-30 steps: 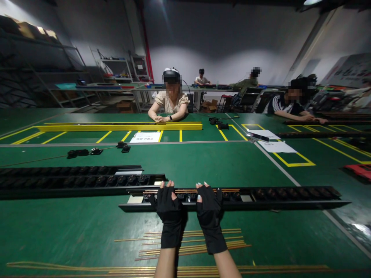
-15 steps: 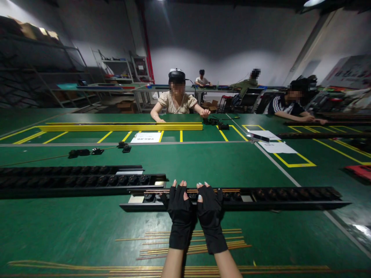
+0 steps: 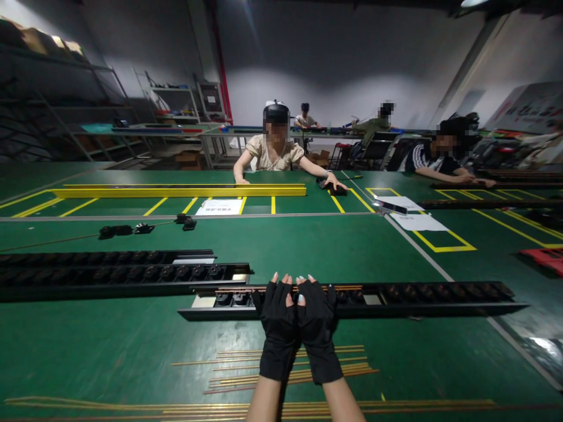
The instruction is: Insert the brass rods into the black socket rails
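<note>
Now, in the head view, our left hand (image 3: pixel 278 316) has slid to the right, just beside our right hand (image 3: pixel 316 313), which stays about where it was. Both hands are palm down at the black rail (image 3: pixel 396 312), fingers bent over the thin rods (image 3: pixel 237 289). We cannot tell if they pinch the rods or only press on them. The rods lie along the rail and stick out past both hands. With the left hand moved, more black parts (image 3: pixel 240 299) show near the rail's left end. So our touch seems to be at the middle of the rods now. Loose rods (image 3: pixel 356 368) lie near us on the green tabletop (image 3: pixel 109 340). Across from us, a co-worker's hand (image 3: pixel 336 181) has reached out to the right.
</note>
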Demonstrator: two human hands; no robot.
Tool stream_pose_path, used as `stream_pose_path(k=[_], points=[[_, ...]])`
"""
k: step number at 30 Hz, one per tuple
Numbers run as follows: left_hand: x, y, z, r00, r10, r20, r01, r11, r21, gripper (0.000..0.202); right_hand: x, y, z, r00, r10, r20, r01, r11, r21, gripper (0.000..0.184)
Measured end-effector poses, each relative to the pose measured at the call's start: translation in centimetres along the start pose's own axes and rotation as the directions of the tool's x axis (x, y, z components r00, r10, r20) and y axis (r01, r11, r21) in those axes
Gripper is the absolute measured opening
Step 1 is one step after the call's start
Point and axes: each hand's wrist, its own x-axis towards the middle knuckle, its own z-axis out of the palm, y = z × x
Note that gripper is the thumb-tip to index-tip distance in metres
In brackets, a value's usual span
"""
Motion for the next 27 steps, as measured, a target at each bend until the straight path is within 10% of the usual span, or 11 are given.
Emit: stream_pose_path(k=[27], points=[[-0.4,0.4,0.1,0.999,-0.042,0.032,0.041,0.998,0.041,0.038,0.3,0.6,-1.0,0.996,0.083,0.023,-0.08,0.992,-0.1,0.036]])
